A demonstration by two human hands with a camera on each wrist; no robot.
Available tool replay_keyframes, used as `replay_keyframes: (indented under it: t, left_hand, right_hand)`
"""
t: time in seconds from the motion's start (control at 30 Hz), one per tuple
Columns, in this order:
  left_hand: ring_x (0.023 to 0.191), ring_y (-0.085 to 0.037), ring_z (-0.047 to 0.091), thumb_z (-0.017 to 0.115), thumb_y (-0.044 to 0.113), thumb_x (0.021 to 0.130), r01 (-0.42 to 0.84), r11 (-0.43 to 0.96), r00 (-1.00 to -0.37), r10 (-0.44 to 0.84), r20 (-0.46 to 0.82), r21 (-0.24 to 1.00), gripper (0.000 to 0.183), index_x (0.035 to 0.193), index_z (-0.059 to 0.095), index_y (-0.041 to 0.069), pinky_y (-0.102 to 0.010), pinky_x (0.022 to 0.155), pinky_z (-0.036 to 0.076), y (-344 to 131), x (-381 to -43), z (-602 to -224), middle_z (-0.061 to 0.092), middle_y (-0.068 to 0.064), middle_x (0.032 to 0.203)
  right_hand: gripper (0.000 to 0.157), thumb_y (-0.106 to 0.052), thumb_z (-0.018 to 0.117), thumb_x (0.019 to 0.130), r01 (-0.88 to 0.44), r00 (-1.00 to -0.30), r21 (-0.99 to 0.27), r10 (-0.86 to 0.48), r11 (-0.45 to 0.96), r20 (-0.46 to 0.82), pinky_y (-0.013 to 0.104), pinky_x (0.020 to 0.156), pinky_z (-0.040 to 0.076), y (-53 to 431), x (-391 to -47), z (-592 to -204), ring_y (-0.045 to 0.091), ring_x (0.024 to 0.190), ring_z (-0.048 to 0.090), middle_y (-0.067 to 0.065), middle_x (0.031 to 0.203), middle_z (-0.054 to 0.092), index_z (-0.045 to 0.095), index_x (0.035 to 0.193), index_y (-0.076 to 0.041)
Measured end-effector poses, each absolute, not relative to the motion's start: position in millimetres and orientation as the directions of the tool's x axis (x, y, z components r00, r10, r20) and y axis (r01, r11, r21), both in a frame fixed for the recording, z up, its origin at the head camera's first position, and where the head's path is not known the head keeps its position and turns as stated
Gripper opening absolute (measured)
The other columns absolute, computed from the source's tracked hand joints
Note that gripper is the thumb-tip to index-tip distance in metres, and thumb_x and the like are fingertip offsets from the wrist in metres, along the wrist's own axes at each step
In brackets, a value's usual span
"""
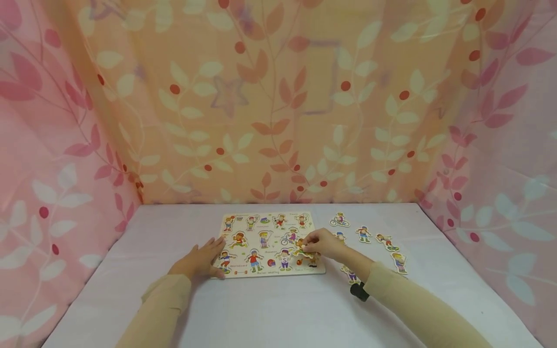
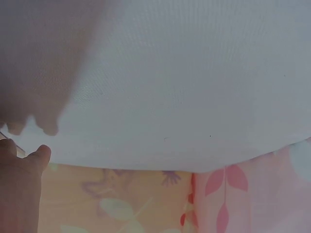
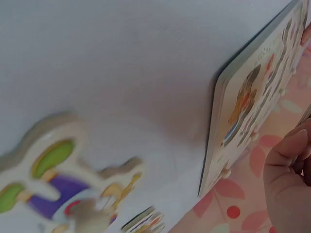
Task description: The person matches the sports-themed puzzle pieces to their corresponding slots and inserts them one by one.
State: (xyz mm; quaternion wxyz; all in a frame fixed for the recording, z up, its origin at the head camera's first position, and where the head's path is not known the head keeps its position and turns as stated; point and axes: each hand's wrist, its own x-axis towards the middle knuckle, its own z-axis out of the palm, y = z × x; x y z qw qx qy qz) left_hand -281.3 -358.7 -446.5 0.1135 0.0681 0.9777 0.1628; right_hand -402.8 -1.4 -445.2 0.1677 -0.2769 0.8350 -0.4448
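This is a small curtained booth built round a table; whether it stands inside a home or a studio, I can't tell. An orange curtain (image 1: 278, 121) hangs along the table's far edge, printed with pale leaves and red dots, a faint purple star outline showing on it. Pink leafy fabric closes off both sides, a left curtain (image 1: 35, 193) and a right curtain (image 1: 513, 193), each meeting the orange at a far corner. The table (image 1: 261, 309) has a plain white covering. Near its far edge lies a picture puzzle board (image 1: 273, 245), which lends a playroom air.
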Motion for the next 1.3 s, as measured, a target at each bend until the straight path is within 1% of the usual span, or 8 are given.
replay_keyframes:
  t: [0.07, 0.17, 0.4, 0.47, 0.73, 1.03, 1.3]
  left_hand:
    - [0.143, -0.045, 0.014, 0.080, 0.041, 0.071, 0.085, 0.931, -0.965, 0.165, -0.203, 0.355, 0.102, 0.147, 0.032, -0.008, -0.069, 0.110, 0.008, -358, -281, -446, 0.022, -0.025, 0.155]
    - [0.143, -0.045, 0.014, 0.080, 0.041, 0.072, 0.083, 0.931, -0.964, 0.165, -0.209, 0.355, 0.101, 0.147, 0.032, -0.008, -0.069, 0.110, 0.008, -358, -281, -445, 0.022, -0.025, 0.156]
    - [0.143, -0.044, 0.014, 0.080, 0.041, 0.071, 0.081, 0.936, -0.964, 0.161, -0.213, 0.341, 0.102, 0.147, 0.031, -0.007, -0.068, 0.110, 0.009, -358, -282, -445, 0.022, -0.024, 0.156]
    - [0.143, -0.045, 0.015, 0.080, 0.041, 0.071, 0.083, 0.939, -0.964, 0.161, -0.212, 0.335, 0.103, 0.147, 0.031, -0.007, -0.069, 0.110, 0.010, -359, -282, -444, 0.022, -0.023, 0.156]
    - [0.144, -0.044, 0.014, 0.080, 0.042, 0.072, 0.080, 0.938, -0.963, 0.160, -0.216, 0.338, 0.103, 0.148, 0.031, -0.006, -0.069, 0.110, 0.009, -359, -284, -446, 0.022, -0.023, 0.157]
    - [0.144, -0.043, 0.015, 0.080, 0.042, 0.072, 0.075, 0.944, -0.962, 0.154, -0.225, 0.322, 0.102, 0.148, 0.031, -0.005, -0.069, 0.110, 0.010, -359, -282, -447, 0.021, -0.021, 0.157]
    - [0.144, -0.044, 0.015, 0.079, 0.043, 0.072, 0.077, 0.942, -0.964, 0.155, -0.217, 0.328, 0.102, 0.148, 0.031, -0.005, -0.068, 0.110, 0.010, -359, -283, -447, 0.022, -0.022, 0.157]
  right_hand:
    - [0.007, -0.005, 0.072, 0.086, -0.320, -0.791, -0.835, -0.612, 0.448, -0.025, 0.022, 0.058, 0.044, -9, -403, -447, 0.011, 0.067, 0.051, -0.001, 0.077, 0.062, 0.071, 0.088, 0.002]
    - [0.007, -0.006, 0.072, 0.086, -0.327, -0.787, -0.833, -0.616, 0.446, -0.021, 0.023, 0.062, 0.044, -22, -402, -448, 0.011, 0.070, 0.051, -0.002, 0.076, 0.061, 0.071, 0.086, 0.001]
    - [0.006, -0.005, 0.070, 0.087, -0.328, -0.777, -0.836, -0.629, 0.440, -0.026, 0.020, 0.052, 0.041, -44, -401, -445, 0.010, 0.061, 0.049, -0.001, 0.072, 0.058, 0.069, 0.083, 0.000]
    - [0.006, -0.006, 0.070, 0.088, -0.325, -0.777, -0.836, -0.628, 0.441, -0.030, 0.020, 0.051, 0.041, -49, -401, -444, 0.010, 0.060, 0.049, -0.001, 0.073, 0.058, 0.069, 0.084, -0.001]
    - [0.005, -0.003, 0.072, 0.086, -0.308, -0.789, -0.840, -0.613, 0.447, -0.038, 0.019, 0.051, 0.043, -63, -402, -441, 0.009, 0.061, 0.051, 0.001, 0.074, 0.062, 0.070, 0.086, 0.002]
    - [0.005, 0.000, 0.070, 0.086, -0.332, -0.768, -0.843, -0.640, 0.424, -0.019, 0.021, 0.055, 0.046, -75, -403, -441, 0.009, 0.063, 0.052, 0.001, 0.075, 0.063, 0.071, 0.088, 0.005]
    - [0.004, -0.001, 0.069, 0.087, -0.309, -0.764, -0.854, -0.644, 0.420, -0.040, 0.021, 0.051, 0.042, -87, -404, -440, 0.009, 0.058, 0.050, 0.001, 0.071, 0.063, 0.070, 0.087, 0.003]
